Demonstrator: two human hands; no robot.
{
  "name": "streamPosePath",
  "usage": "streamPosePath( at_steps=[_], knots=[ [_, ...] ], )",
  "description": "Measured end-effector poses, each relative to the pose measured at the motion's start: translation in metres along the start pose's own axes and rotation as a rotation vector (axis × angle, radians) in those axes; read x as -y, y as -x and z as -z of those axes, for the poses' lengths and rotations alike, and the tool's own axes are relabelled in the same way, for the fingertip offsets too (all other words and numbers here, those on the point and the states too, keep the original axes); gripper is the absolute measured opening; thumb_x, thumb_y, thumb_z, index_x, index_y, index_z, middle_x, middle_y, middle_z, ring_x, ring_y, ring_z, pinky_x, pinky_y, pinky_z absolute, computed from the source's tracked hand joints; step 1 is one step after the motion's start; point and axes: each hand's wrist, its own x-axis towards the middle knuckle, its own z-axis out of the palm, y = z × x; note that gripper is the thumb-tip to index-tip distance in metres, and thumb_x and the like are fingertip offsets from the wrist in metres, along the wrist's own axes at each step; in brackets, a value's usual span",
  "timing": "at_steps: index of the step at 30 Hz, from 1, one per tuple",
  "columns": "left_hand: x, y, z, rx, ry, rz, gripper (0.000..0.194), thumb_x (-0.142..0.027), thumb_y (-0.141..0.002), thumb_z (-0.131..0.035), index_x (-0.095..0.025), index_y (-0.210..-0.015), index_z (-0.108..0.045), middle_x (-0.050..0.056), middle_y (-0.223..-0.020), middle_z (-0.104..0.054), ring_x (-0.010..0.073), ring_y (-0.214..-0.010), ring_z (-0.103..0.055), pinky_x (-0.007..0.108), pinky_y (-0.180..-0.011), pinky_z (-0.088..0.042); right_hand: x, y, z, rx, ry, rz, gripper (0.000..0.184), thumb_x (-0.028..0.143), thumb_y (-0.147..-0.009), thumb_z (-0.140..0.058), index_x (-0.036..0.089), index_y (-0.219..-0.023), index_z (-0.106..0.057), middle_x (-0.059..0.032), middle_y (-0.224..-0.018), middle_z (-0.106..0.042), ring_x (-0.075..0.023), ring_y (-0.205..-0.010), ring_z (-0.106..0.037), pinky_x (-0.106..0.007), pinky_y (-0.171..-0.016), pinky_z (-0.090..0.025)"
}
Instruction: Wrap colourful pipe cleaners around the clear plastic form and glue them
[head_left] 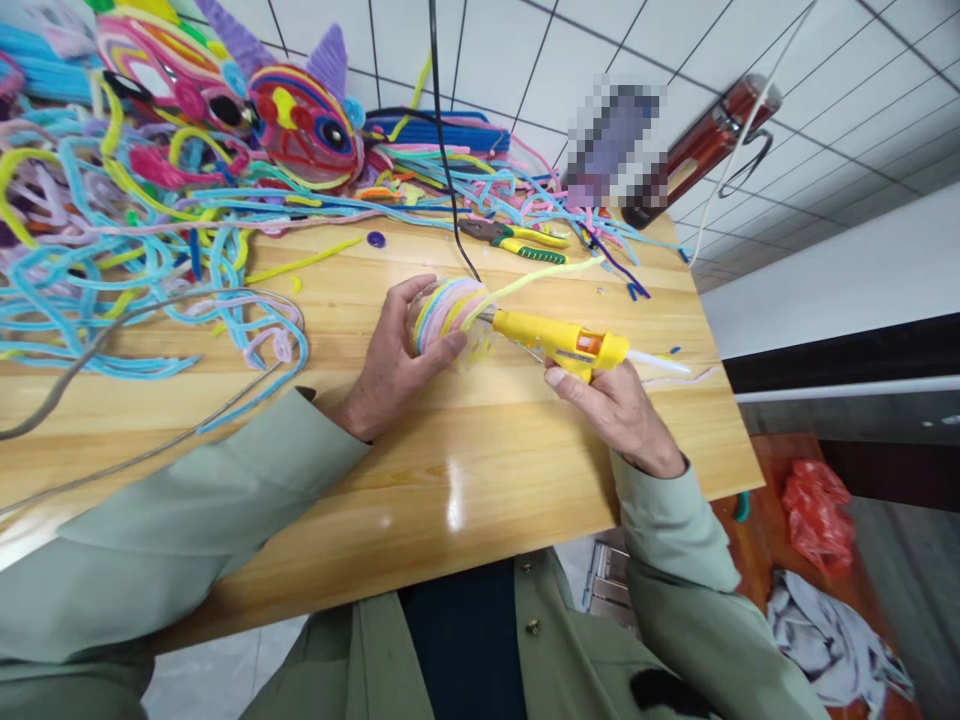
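My left hand is wrapped round a clear rounded form banded with pipe cleaners in pink, yellow and blue. From its right side a loose yellow pipe cleaner sticks out over the table. In my right hand is a yellow hot glue gun, its metal nozzle pointing left at the banded form's right edge. A whitish glue stick projects from the back of the gun. Whether the nozzle touches the form I cannot tell.
Pliers with yellow-green handles lie behind the form. Tangled pipe cleaners cover the table's left side, with a colourful fish-like craft piece behind. A black cord hangs down near my hands. A dark red bottle leans at the back right.
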Motion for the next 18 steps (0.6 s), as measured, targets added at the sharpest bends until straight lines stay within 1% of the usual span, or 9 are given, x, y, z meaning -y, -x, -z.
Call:
streamPosePath(
  at_steps=[3,8,12,18],
  knots=[
    [-0.0007,-0.0006,0.0008,0.017,-0.002,0.004,0.076,-0.073,-0.095,-0.082,-0.028,-0.149,-0.054,0.014,-0.155,-0.063,0.0367,-0.147,-0.063,0.058,-0.129,-0.053,-0.0009,0.0,-0.0009,-0.004,0.006,0.001,0.041,0.063,-0.108,-0.064,0.025,-0.098,-0.073,-0.0053,-0.099,-0.077,-0.0247,-0.089,-0.068,-0.042,-0.084,-0.058],
    [0.0003,-0.001,0.0019,0.034,-0.008,-0.004,0.074,-0.071,-0.096,-0.082,-0.028,-0.15,-0.053,0.013,-0.154,-0.063,0.0352,-0.146,-0.063,0.055,-0.129,-0.053,-0.0012,-0.0001,-0.0013,0.012,-0.004,0.011,0.038,0.062,-0.107,-0.066,0.025,-0.102,-0.074,-0.005,-0.1,-0.077,-0.0245,-0.089,-0.067,-0.041,-0.085,-0.058],
    [0.0007,-0.0006,0.0014,0.02,-0.012,0.003,0.073,-0.072,-0.095,-0.081,-0.03,-0.148,-0.055,0.012,-0.152,-0.065,0.0345,-0.144,-0.065,0.055,-0.128,-0.054,-0.0005,0.0007,-0.0005,-0.012,-0.001,-0.014,0.039,0.062,-0.107,-0.067,0.025,-0.096,-0.071,-0.0034,-0.092,-0.073,-0.023,-0.084,-0.063,-0.039,-0.081,-0.055],
    [0.0006,0.0001,0.0002,0.006,-0.011,0.013,0.075,-0.073,-0.094,-0.082,-0.028,-0.148,-0.056,0.012,-0.15,-0.066,0.035,-0.141,-0.066,0.057,-0.126,-0.055,-0.0023,-0.0007,-0.0001,0.012,-0.034,-0.003,0.038,0.06,-0.108,-0.067,0.024,-0.095,-0.07,-0.0028,-0.093,-0.072,-0.022,-0.084,-0.062,-0.038,-0.082,-0.053]
  ],
)
